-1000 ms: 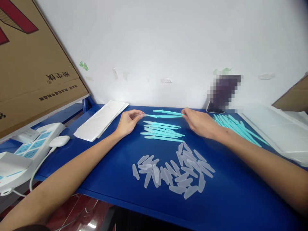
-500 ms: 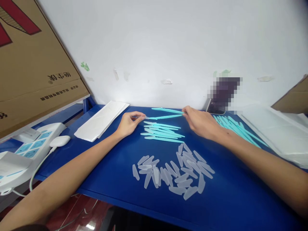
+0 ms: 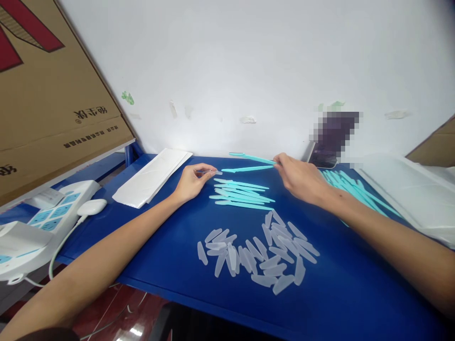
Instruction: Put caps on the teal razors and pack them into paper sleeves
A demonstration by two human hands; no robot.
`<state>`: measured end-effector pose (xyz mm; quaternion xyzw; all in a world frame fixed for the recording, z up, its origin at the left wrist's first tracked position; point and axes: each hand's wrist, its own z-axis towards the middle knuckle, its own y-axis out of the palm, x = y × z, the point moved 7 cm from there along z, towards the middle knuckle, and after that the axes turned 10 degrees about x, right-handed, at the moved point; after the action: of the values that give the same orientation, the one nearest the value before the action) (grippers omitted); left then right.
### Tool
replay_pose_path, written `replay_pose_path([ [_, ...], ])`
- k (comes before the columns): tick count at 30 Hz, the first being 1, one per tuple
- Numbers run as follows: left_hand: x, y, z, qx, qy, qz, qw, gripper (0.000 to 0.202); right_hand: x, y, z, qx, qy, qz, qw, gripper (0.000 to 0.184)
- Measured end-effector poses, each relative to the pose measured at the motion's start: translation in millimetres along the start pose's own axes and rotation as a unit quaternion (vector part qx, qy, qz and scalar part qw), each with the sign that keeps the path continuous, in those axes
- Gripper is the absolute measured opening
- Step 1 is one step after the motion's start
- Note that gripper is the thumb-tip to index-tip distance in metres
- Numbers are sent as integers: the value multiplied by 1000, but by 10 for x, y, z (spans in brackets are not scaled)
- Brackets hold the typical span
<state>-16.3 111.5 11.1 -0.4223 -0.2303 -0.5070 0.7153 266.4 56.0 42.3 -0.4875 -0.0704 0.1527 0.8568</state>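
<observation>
My left hand [image 3: 194,182] pinches a translucent blade cap [image 3: 219,173], whose end pokes out past the fingertips. My right hand [image 3: 296,175] is closed on the handle ends of two turquoise eyebrow razors [image 3: 250,168], spread in a narrow V. The lower razor's tip points at the cap, with a small gap between them; the upper one slants toward the wall. Just below the hands lies a row of several razors [image 3: 243,193], with pale caps at their left ends. Nearer me, many loose translucent caps [image 3: 272,263] are scattered on the blue table [image 3: 170,265].
More turquoise razors [image 3: 355,187] lie beyond my right forearm, beside a clear plastic-wrapped stack [image 3: 401,194]. A phone [image 3: 332,142] leans on the wall. White flat packets [image 3: 152,177], a power strip [image 3: 60,213] and a large carton [image 3: 53,109] are on the left.
The lower razor's tip has drawn away to the right from the cap it met before. My right hand has risen slightly with both razors; my left hand keeps the cap.
</observation>
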Motion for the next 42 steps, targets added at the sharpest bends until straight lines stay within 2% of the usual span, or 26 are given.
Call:
replay_pose_path([
  [6,11,7,-12,3,-10,-10,1000,30,-49,48,-23,-11,-3,3,1000,28],
  [13,56,115,-58,-35,-38,-29,998,33,-124,135,-58,-22,-15,91,995,28],
  [16,79,114,-44,-53,-13,-5,999,31,-69,128,-48,-20,-12,110,994,29],
  [21,152,74,-33,-43,48,42,997,30,-35,111,-38,-15,-25,108,994,30],
  [28,214,102,-68,-50,74,68,994,28,-106,120,-52,-22,-60,104,992,33],
  [42,234,175,-115,-90,121,98,984,39,-163,118,-67,-34,-67,121,990,32],
])
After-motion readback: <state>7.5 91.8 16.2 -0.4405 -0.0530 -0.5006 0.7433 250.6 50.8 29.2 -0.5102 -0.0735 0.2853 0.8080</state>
